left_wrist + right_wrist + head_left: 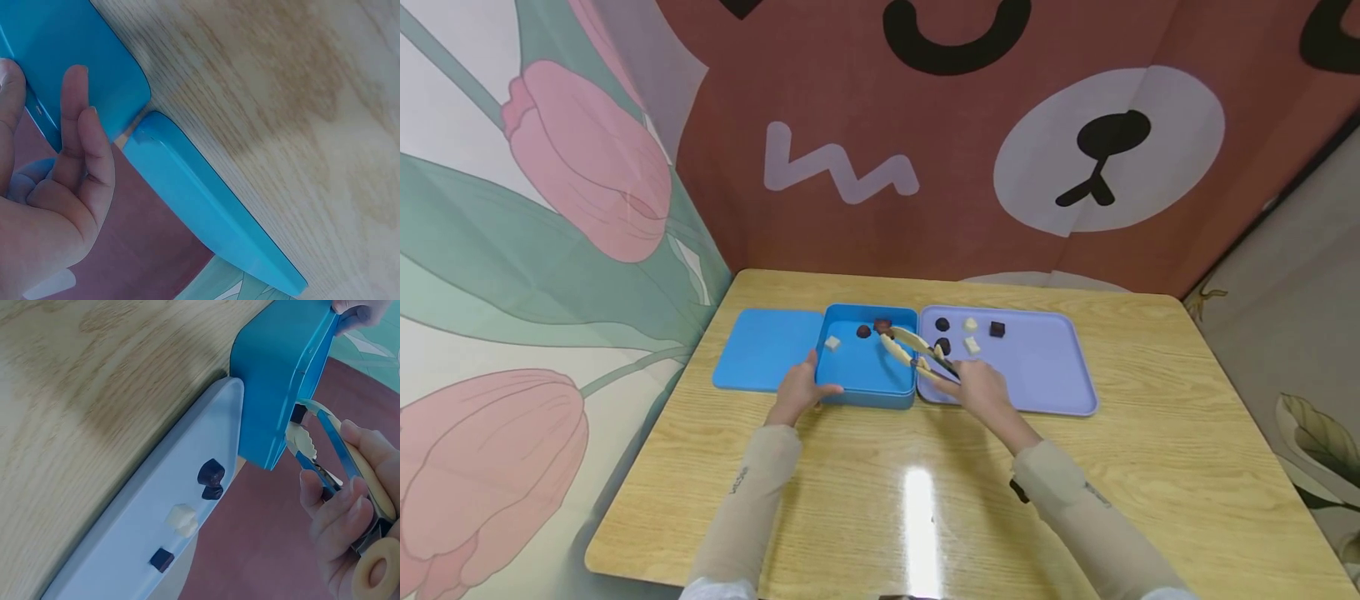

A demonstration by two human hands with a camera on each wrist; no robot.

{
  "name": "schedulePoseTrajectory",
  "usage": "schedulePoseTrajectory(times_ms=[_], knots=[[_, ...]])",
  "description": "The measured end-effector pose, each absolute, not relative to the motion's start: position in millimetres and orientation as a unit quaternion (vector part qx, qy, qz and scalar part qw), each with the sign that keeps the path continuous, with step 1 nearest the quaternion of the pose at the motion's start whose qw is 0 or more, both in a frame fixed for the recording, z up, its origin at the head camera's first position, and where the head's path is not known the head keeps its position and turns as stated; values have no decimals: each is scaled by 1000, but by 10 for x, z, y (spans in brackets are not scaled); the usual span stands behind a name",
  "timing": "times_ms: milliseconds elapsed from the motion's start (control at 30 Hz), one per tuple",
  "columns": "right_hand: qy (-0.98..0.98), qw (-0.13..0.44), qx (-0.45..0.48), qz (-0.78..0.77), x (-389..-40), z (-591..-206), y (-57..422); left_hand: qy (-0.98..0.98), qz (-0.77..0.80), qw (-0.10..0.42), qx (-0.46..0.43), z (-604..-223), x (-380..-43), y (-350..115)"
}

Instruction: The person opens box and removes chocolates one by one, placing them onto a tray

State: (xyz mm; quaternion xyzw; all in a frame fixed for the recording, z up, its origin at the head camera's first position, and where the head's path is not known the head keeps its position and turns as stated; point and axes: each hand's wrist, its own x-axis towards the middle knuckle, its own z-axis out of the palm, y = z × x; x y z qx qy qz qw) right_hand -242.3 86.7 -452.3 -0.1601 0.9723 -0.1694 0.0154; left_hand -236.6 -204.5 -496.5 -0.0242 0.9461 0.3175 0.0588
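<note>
My left hand (797, 390) grips the near left corner of a blue box (868, 400), its thumb along the front. In the left wrist view, the fingers (75, 112) lie against the box wall. My right hand (983, 386) holds cream-tipped tongs (917, 360), their tips reaching into the box. A dark chocolate (299, 414) sits between those tips in the right wrist view. Inside the box are a white chocolate (832, 342), a round brown chocolate (863, 332) and more brown chocolate (882, 323) by the tongs.
A lilac tray (1052, 367) adjoins the box on the right, bearing several dark and white chocolates, including a dark square one (997, 329). A flat blue lid (767, 350) lies to the left. Behind the wooden table (850, 500) hangs a printed cloth (940, 225).
</note>
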Motion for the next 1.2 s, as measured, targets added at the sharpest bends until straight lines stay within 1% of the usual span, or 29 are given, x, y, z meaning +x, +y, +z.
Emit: schedulePoseTrajectory(times_ms=[467, 1200], knots=[[971, -7, -151, -186, -2336, -4511, 1084, 940, 335, 63, -27, -4969, -2356, -2049], [971, -40, -123, -203, -2252, -4604, 1485, 944, 322, 66, -33, -4979, -2378, -2051]])
